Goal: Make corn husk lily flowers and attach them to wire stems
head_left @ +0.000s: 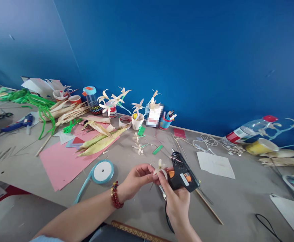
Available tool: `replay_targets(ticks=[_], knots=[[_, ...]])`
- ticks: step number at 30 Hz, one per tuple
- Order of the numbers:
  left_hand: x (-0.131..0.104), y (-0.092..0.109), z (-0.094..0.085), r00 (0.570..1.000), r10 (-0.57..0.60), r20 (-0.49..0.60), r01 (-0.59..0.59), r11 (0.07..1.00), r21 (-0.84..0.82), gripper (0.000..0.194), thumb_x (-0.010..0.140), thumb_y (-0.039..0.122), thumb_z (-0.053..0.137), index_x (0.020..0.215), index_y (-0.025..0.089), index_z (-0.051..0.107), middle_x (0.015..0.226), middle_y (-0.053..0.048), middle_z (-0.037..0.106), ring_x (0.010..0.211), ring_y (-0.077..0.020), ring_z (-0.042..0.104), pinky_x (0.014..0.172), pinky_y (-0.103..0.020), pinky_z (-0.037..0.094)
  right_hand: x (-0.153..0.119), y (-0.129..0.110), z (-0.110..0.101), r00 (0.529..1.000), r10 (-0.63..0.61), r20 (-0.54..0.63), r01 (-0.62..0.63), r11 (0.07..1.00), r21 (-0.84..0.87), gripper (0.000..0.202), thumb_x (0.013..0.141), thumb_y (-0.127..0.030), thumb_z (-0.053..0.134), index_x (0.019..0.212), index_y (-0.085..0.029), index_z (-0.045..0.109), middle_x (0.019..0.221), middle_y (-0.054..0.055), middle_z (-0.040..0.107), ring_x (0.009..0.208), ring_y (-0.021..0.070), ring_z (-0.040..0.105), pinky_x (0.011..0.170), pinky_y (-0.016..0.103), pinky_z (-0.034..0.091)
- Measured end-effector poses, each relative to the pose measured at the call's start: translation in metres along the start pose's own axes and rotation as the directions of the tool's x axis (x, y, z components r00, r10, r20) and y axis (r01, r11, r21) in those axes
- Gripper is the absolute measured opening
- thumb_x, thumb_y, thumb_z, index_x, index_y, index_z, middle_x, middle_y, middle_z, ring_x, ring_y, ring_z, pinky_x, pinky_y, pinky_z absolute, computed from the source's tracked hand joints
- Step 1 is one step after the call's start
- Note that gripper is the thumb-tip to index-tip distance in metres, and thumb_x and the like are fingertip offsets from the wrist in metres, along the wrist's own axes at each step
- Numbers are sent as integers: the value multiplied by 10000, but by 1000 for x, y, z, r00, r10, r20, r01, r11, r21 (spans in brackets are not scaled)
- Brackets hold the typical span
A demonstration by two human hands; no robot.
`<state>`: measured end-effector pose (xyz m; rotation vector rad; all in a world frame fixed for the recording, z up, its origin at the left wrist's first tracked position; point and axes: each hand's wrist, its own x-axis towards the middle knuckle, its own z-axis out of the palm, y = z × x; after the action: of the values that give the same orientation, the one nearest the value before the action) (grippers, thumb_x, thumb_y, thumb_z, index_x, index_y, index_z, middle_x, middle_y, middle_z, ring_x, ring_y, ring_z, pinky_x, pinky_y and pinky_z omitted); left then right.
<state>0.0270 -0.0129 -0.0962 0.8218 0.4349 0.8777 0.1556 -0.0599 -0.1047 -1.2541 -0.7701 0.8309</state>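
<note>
My left hand [137,179] pinches a small cream husk flower [160,166] by its base, just above the grey table [126,158]. A red bead bracelet [115,195] circles that wrist. My right hand [176,198] grips a black glue gun [182,171] with orange trigger, its nozzle pointing away from me; the thumb also touches the flower. The gun's black cord [167,218] runs down toward me.
A light-blue ribbon spool [102,171] and pink paper [61,161] lie to the left with corn husks [101,141]. Finished husk flowers [116,99] stand in cups at the wall. White paper [215,164], wooden sticks [209,205], a plastic bottle [250,131] and yellow cup [260,147] lie right.
</note>
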Motion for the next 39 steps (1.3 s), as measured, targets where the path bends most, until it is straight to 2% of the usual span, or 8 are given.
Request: replay_targets(ticks=[3,10,15,19,24,28,32,39], knots=[[0,0,0,1000,1,3,-1,1000,11,181,792,284,727,756,126,647,714,-37,687,691,-133,601,724,-270,456,-1,-2,1,1000,7,7,-7,1000,6,280,708,-325,797,915,-176,682,891,57,714,779,227,690,656,321,598],[-1,-1,0,1000,-11,-18,10,1000,-9,181,773,279,742,735,128,648,706,-33,681,685,-141,609,730,-284,449,1,-4,1,999,-4,32,5,1000,-29,271,736,-341,778,926,-182,669,873,52,710,778,211,681,688,304,581],[0,-1,-3,997,1,-74,-2,1000,-2,174,778,278,733,740,135,641,670,-27,679,659,-126,591,701,-259,415,0,-16,-16,992,-118,49,126,974,-188,206,846,-375,663,906,-179,637,778,38,687,641,152,611,645,261,527],[1,2,-3,995,-13,-104,11,1000,-21,182,802,283,704,727,139,623,665,-28,666,655,-121,572,689,-252,394,-8,-26,-45,962,-189,197,253,889,-381,234,880,-372,604,773,-168,642,677,42,655,560,155,588,558,246,504],[0,1,-1,997,-36,-73,34,999,-38,188,803,282,696,712,137,617,679,-33,655,659,-120,548,692,-255,379,-14,-16,-66,908,-198,369,373,784,-496,180,844,-354,640,865,-176,631,654,39,679,520,176,622,530,255,517],[1,-1,-1,994,-39,-98,36,999,-33,177,796,284,704,718,145,626,679,-22,643,660,-119,531,698,-258,378,-13,-17,-62,854,-224,469,482,681,-551,123,856,-321,628,856,-202,597,633,6,667,502,157,622,520,232,490],[1,1,0,995,-30,-96,27,999,-35,163,783,268,714,718,146,627,708,-15,625,673,-117,516,691,-254,372,-10,-25,-56,824,-279,492,540,650,-535,93,886,-297,591,872,-207,579,640,0,665,503,152,626,519,228,481],[1,5,3,990,-56,-131,52,998,-38,189,745,282,747,696,143,630,677,10,570,648,-101,487,665,-238,362,-8,-22,-56,809,-304,503,571,610,-550,101,883,-305,598,890,-207,575,652,4,671,523,165,639,535,239,483]])
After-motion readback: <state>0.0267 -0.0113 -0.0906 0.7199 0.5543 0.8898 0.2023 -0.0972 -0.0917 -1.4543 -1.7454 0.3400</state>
